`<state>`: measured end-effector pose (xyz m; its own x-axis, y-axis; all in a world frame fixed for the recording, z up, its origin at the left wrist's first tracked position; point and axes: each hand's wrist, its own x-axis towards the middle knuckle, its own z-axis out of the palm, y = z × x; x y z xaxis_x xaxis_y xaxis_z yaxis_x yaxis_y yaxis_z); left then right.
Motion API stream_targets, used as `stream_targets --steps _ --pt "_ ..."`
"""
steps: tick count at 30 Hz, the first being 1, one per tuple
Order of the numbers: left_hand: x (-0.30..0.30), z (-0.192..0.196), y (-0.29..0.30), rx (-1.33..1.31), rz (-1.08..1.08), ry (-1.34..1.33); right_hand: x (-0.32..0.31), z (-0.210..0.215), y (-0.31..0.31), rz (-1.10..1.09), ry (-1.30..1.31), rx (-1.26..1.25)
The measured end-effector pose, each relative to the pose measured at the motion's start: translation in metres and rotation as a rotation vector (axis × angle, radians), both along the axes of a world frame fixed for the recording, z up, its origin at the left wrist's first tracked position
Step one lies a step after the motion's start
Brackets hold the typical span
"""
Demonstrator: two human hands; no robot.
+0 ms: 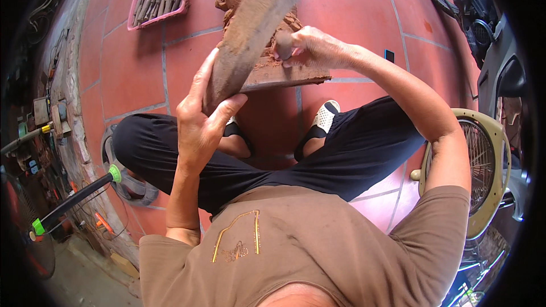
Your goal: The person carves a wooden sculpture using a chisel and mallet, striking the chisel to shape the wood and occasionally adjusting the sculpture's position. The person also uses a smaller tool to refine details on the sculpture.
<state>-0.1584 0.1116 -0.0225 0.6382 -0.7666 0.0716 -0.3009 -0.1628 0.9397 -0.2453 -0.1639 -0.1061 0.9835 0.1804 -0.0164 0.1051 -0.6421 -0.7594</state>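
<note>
Near upper centre, our left fingers (pixel 203 77) clasp a wooden club (pixel 256 28) while our right fingers (pixel 301 41) grip a round-ended handle (pixel 283 44).

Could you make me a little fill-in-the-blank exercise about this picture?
1. The left hand grips a bar made of ____.
2. The basket is ____ in colour.
3. The fan stands on the person's ____ side.
4. The shirt is ____.

Missing words: wood; pink; right; brown.
</note>
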Motion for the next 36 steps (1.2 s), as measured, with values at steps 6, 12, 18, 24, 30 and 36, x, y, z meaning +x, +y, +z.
stream_targets --steps 6,12,18,24,30,36 --pt "-0.011 0.012 0.005 -0.085 0.058 0.102 -0.018 -0.005 -0.045 -0.348 0.114 0.315" --pt "-0.025 0.004 0.002 -0.090 0.051 0.195 -0.018 0.003 -0.018 -0.195 0.105 0.486" --pt "-0.033 -0.004 -0.005 -0.051 0.017 0.137 -0.021 0.000 -0.024 -0.121 0.099 0.423" --pt "-0.033 -0.015 -0.017 -0.057 0.007 -0.173 -0.018 0.001 -0.022 -0.125 0.063 0.344" --pt "-0.024 -0.005 -0.020 0.059 -0.034 -0.192 -0.016 -0.002 -0.020 -0.124 0.055 0.262" --pt "-0.023 -0.019 -0.018 -0.033 0.020 -0.277 -0.016 -0.012 -0.020 -0.073 -0.022 0.269"
